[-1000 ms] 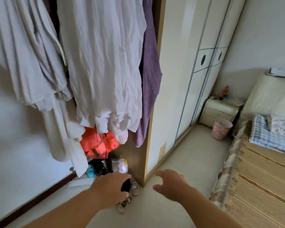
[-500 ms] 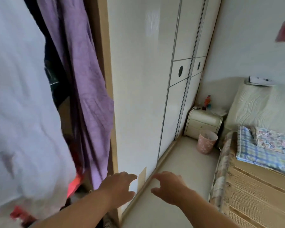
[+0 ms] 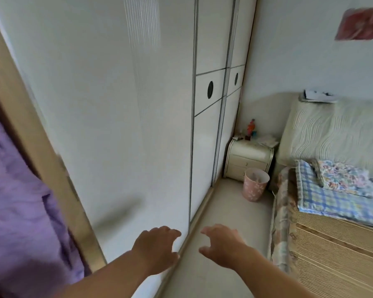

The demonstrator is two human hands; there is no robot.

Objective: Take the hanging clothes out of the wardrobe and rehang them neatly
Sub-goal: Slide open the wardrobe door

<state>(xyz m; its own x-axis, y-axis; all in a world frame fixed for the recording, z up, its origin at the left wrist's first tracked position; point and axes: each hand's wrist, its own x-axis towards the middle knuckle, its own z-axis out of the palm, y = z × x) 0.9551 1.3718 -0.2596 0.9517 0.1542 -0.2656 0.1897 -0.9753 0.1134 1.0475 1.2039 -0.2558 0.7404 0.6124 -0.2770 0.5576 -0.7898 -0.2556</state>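
Left hand [image 3: 157, 248]: nearest, low in the foreground, empty, fingers loosely spread and slightly curled, in front of the white sliding door [image 3: 116, 104].
Right hand [image 3: 222, 246]: just beside it, over the floor, empty, fingers spread likewise.
Task status, as judged: at or near the start. Nothing in hand, nothing visibly taken out, removal and rehanging all left.
Wardrobe [image 3: 30, 136]: open section at the left edge, holding a purple garment [image 3: 19, 201]; hanger and rail out of view.
Bed [image 3: 336, 254]: right side, bearing a folded checked blanket [image 3: 323, 196].
Pink bin [image 3: 255, 187]: on the floor, contents unclear.
Nightstand [image 3: 249, 158]: far corner, drawers closed, small items on top.
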